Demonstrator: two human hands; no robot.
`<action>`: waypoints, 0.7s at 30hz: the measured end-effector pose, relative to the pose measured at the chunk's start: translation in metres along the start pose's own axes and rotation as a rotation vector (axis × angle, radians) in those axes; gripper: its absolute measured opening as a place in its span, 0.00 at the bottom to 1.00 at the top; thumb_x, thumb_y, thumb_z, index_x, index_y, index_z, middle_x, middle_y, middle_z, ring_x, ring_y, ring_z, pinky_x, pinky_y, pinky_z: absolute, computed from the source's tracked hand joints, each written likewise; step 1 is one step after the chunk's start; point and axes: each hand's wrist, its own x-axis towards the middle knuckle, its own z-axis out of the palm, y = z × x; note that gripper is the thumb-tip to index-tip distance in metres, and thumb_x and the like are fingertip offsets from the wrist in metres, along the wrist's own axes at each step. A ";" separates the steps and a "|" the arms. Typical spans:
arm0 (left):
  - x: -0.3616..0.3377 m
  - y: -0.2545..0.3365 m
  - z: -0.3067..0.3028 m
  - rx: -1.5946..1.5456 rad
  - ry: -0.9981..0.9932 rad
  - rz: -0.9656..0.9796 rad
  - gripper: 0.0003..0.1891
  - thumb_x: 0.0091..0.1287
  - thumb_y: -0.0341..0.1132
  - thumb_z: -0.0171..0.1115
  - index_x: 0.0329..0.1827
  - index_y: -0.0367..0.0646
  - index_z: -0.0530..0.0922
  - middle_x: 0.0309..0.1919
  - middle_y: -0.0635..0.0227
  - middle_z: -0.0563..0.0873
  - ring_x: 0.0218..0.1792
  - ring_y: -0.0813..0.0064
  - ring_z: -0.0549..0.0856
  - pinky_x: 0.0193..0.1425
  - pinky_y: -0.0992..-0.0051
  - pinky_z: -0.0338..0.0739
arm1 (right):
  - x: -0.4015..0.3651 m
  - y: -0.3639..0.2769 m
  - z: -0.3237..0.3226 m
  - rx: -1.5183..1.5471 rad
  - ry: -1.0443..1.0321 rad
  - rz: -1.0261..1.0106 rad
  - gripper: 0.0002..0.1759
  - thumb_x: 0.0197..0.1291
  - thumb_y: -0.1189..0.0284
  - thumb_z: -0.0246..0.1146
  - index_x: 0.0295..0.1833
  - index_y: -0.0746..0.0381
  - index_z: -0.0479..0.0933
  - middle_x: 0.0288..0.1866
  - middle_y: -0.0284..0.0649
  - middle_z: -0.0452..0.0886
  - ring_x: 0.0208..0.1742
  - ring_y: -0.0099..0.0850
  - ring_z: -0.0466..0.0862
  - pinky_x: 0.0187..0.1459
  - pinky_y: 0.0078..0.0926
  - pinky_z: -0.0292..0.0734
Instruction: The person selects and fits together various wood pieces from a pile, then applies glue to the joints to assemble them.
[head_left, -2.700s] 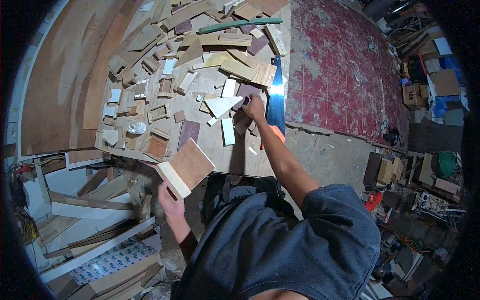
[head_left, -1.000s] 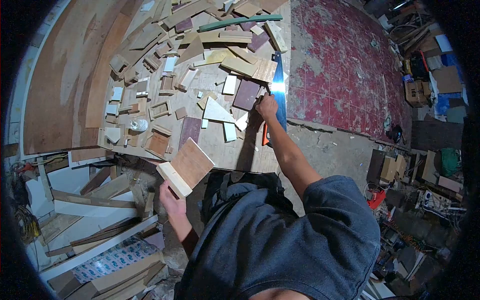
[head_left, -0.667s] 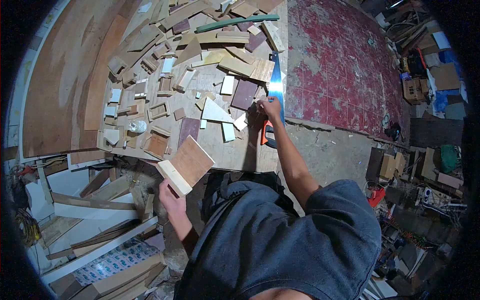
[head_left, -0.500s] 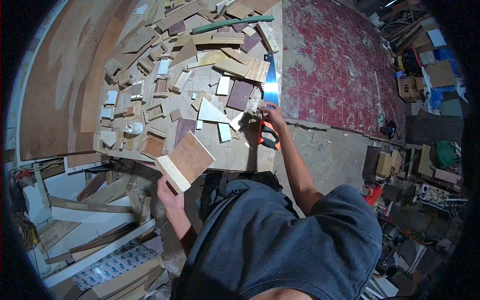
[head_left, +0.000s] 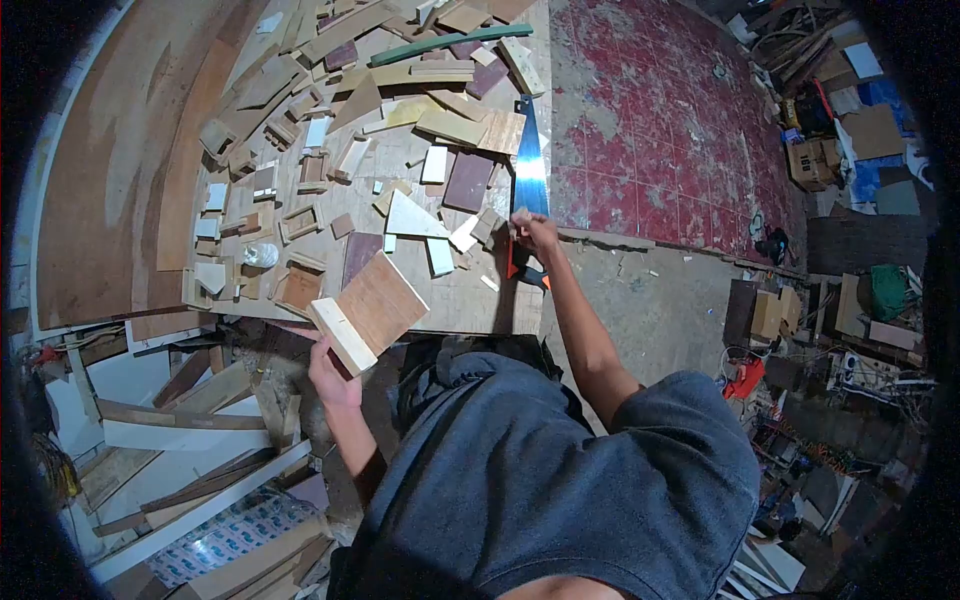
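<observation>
My left hand (head_left: 333, 378) grips the lighter edge strip of a wooden piece (head_left: 383, 308), a brown flat panel joined to a pale block, held tilted at the table's front edge. Over the handle end of a hand saw (head_left: 529, 170) is my right hand (head_left: 534, 230), its fingers bent; whether anything is between them is too small to tell. The saw lies on the table with its blade pointing away and its orange and black handle partly hidden by my hand. A small wood block (head_left: 487, 225) lies just left of my right hand.
The wooden table (head_left: 420, 318) bears many offcuts, small wooden boxes (head_left: 298, 288), a white triangular piece (head_left: 413, 217) and a clear plastic item (head_left: 261, 255). Scrap boards (head_left: 185, 436) are piled at the lower left. A red tiled surface (head_left: 650, 140) lies to the right.
My right hand has moved down toward the saw handle and covers more of it. The small block formerly at its fingers now lies on the table. The whole view has shifted slightly.
</observation>
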 end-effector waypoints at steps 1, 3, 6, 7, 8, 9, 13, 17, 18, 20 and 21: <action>-0.002 0.000 -0.003 0.020 -0.010 0.012 0.26 0.66 0.41 0.57 0.65 0.38 0.70 0.59 0.61 0.79 0.61 0.62 0.77 0.67 0.61 0.69 | 0.009 0.000 0.007 -0.018 0.066 -0.034 0.28 0.52 0.69 0.75 0.57 0.65 0.73 0.33 0.33 0.83 0.29 0.22 0.82 0.27 0.20 0.78; -0.006 -0.001 -0.007 0.041 -0.020 0.023 0.26 0.66 0.41 0.57 0.65 0.38 0.70 0.60 0.61 0.79 0.61 0.62 0.77 0.67 0.61 0.69 | 0.006 -0.010 0.023 -0.033 0.086 -0.128 0.35 0.49 0.67 0.77 0.61 0.64 0.69 0.37 0.37 0.84 0.35 0.27 0.84 0.30 0.25 0.80; -0.011 -0.002 -0.007 0.018 0.003 0.026 0.27 0.66 0.41 0.56 0.66 0.37 0.70 0.60 0.61 0.79 0.61 0.62 0.77 0.67 0.61 0.69 | 0.009 -0.005 0.030 -0.500 0.212 -0.412 0.47 0.42 0.63 0.79 0.66 0.63 0.63 0.45 0.45 0.83 0.43 0.38 0.85 0.37 0.35 0.83; -0.014 -0.002 -0.005 0.014 0.012 0.030 0.27 0.66 0.41 0.56 0.66 0.37 0.69 0.60 0.60 0.78 0.62 0.62 0.77 0.67 0.61 0.69 | 0.015 0.001 0.030 -0.954 0.315 -0.593 0.52 0.38 0.61 0.81 0.68 0.62 0.61 0.49 0.49 0.82 0.47 0.44 0.85 0.40 0.40 0.83; -0.016 -0.002 -0.003 0.008 0.023 0.037 0.27 0.66 0.41 0.56 0.66 0.37 0.69 0.61 0.60 0.78 0.62 0.61 0.77 0.67 0.61 0.69 | 0.007 0.001 0.031 -1.044 0.205 -0.565 0.53 0.34 0.61 0.80 0.67 0.63 0.61 0.51 0.53 0.80 0.46 0.53 0.83 0.44 0.44 0.81; -0.017 -0.002 -0.002 0.005 0.027 0.042 0.27 0.66 0.41 0.56 0.66 0.37 0.69 0.61 0.60 0.78 0.62 0.61 0.77 0.67 0.61 0.69 | -0.005 0.003 0.035 -1.047 0.199 -0.569 0.53 0.34 0.61 0.80 0.67 0.63 0.61 0.51 0.53 0.80 0.46 0.53 0.83 0.44 0.44 0.81; -0.020 -0.004 -0.001 0.017 0.056 0.039 0.29 0.66 0.42 0.56 0.67 0.36 0.67 0.61 0.59 0.77 0.62 0.61 0.76 0.67 0.62 0.68 | -0.023 0.021 0.046 -1.401 0.092 -0.592 0.51 0.36 0.60 0.80 0.66 0.61 0.61 0.53 0.51 0.77 0.46 0.51 0.83 0.43 0.44 0.81; -0.018 -0.005 -0.001 0.032 0.052 0.046 0.31 0.65 0.43 0.57 0.68 0.34 0.65 0.61 0.59 0.76 0.62 0.62 0.75 0.67 0.64 0.67 | -0.019 0.031 0.044 -1.222 0.197 -0.687 0.55 0.34 0.56 0.80 0.67 0.62 0.60 0.55 0.51 0.77 0.47 0.49 0.83 0.44 0.42 0.81; -0.016 -0.006 -0.002 0.034 0.050 0.043 0.31 0.65 0.43 0.57 0.68 0.34 0.65 0.61 0.59 0.76 0.62 0.62 0.75 0.67 0.64 0.67 | -0.021 0.030 0.044 -1.182 0.229 -0.695 0.56 0.34 0.54 0.80 0.68 0.63 0.60 0.55 0.51 0.77 0.48 0.46 0.83 0.45 0.41 0.81; -0.014 -0.005 -0.001 0.046 0.042 0.049 0.32 0.65 0.43 0.57 0.69 0.34 0.65 0.61 0.58 0.76 0.62 0.62 0.75 0.67 0.65 0.67 | -0.028 0.026 0.046 -1.027 0.179 -0.663 0.57 0.34 0.52 0.80 0.69 0.63 0.60 0.55 0.50 0.77 0.48 0.43 0.83 0.45 0.39 0.80; -0.014 -0.005 0.001 0.045 0.044 0.049 0.32 0.65 0.43 0.57 0.69 0.34 0.65 0.61 0.58 0.76 0.62 0.62 0.75 0.67 0.65 0.67 | -0.032 0.023 0.048 -0.871 0.128 -0.630 0.57 0.35 0.50 0.80 0.69 0.64 0.61 0.55 0.50 0.78 0.48 0.40 0.83 0.46 0.38 0.80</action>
